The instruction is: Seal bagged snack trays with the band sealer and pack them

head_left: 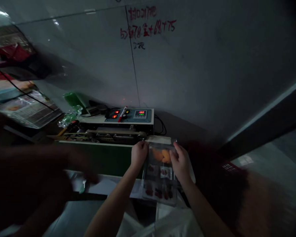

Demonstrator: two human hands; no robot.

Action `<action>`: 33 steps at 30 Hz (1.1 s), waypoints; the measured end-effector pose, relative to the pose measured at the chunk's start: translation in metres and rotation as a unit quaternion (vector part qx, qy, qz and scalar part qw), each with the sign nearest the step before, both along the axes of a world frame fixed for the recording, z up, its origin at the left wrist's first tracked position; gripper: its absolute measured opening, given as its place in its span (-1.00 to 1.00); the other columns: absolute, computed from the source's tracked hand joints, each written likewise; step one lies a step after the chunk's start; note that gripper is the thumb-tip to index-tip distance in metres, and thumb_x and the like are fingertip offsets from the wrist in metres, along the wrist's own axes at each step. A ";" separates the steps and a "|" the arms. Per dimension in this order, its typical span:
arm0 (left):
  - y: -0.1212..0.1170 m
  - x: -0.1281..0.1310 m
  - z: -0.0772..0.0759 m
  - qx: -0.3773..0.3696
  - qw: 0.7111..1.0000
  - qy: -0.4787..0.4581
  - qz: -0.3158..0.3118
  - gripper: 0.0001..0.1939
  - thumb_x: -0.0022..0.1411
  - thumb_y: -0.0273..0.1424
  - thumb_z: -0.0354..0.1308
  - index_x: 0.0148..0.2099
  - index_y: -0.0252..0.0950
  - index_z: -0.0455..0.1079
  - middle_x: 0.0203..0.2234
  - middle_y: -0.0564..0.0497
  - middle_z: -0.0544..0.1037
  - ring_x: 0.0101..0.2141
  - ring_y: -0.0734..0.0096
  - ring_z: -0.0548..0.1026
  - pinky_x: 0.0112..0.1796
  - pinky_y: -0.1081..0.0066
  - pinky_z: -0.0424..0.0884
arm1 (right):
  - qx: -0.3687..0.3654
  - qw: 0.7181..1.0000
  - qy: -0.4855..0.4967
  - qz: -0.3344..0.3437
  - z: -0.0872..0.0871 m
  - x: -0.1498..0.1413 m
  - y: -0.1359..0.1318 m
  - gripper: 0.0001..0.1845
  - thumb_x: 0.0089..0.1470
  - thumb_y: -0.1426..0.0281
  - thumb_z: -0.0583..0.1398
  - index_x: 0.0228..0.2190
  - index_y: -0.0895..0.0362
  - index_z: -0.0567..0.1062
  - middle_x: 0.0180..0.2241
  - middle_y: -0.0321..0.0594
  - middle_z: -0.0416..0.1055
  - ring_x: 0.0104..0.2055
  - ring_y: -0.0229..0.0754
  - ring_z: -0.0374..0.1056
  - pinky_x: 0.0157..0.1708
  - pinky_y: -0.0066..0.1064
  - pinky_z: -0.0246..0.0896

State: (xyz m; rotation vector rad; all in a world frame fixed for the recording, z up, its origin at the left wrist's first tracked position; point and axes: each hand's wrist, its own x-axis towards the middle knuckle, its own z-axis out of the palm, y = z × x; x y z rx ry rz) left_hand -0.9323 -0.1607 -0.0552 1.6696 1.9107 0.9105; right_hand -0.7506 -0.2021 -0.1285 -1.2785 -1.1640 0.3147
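Head camera gives me one clear pack (159,181), grasped at its left edge by the left hand (138,154), its right by the right hand (181,164), just right of one green belt (106,158); beyond, one machine (131,120) bears one marker (122,114). The pack's long axis points toward the wall (187,82).

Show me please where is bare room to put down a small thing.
The green belt looks bare between the dark, blurred arm and the left hand. Crowded: its right end, where that hand and the right hand hold the clear packet; the control panel, bearing a marker; left of it, around crumpled plastic.
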 end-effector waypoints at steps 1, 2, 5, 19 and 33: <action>0.001 -0.001 -0.001 0.001 1.000 -0.007 0.000 -0.71 0.31 -0.28 0.11 -0.38 -0.31 0.52 -0.51 -0.02 0.55 -0.37 0.31 0.51 -0.36 0.43 0.25 | -0.001 1.000 -0.004 0.000 -0.002 -0.001 0.001 -0.54 0.21 0.14 0.13 0.04 0.12 0.50 -0.08 -0.01 0.46 -0.06 0.03 0.40 -0.03 -0.03 0.40; 0.002 -0.002 -0.001 0.001 1.000 -0.015 0.003 -0.69 0.29 -0.28 0.09 -0.42 -0.31 0.52 -0.56 -0.01 0.52 -0.41 0.32 0.50 -0.40 0.43 0.20 | -0.003 1.000 -0.008 -0.001 -0.003 -0.003 0.003 -0.54 0.21 0.15 0.13 0.04 0.12 0.50 -0.09 -0.01 0.45 -0.07 0.02 0.40 -0.03 -0.03 0.39; 0.005 -0.005 -0.004 -0.003 0.999 -0.042 0.023 -0.67 0.24 -0.26 0.06 -0.45 -0.32 0.51 -0.62 0.01 0.49 -0.48 0.35 0.45 -0.44 0.43 0.14 | -0.012 1.000 -0.012 -0.002 -0.007 -0.008 0.007 -0.54 0.20 0.16 0.13 0.04 0.10 0.49 -0.10 -0.03 0.43 -0.08 0.01 0.38 -0.03 -0.04 0.38; 0.007 -0.038 -0.003 -0.009 0.992 -0.077 0.096 -0.66 0.16 -0.21 0.05 -0.38 -0.33 0.55 -0.57 -0.04 0.56 -0.44 0.28 0.49 -0.42 0.42 0.21 | 0.010 1.000 -0.011 0.002 -0.007 -0.052 0.024 -0.57 0.19 0.26 0.12 0.06 0.12 0.46 -0.08 -0.01 0.31 -0.12 -0.01 0.32 -0.04 -0.03 0.36; -0.008 -0.113 0.017 0.027 0.983 -0.003 0.181 -0.56 0.19 -0.10 0.06 -0.23 -0.33 0.60 -0.37 -0.18 0.66 -0.25 0.07 0.58 -0.31 0.33 0.30 | 0.011 0.996 0.015 0.086 0.028 -0.110 0.016 -0.71 0.21 0.31 0.18 -0.04 0.13 0.38 -0.06 0.02 0.31 -0.16 -0.04 0.36 -0.16 -0.12 0.45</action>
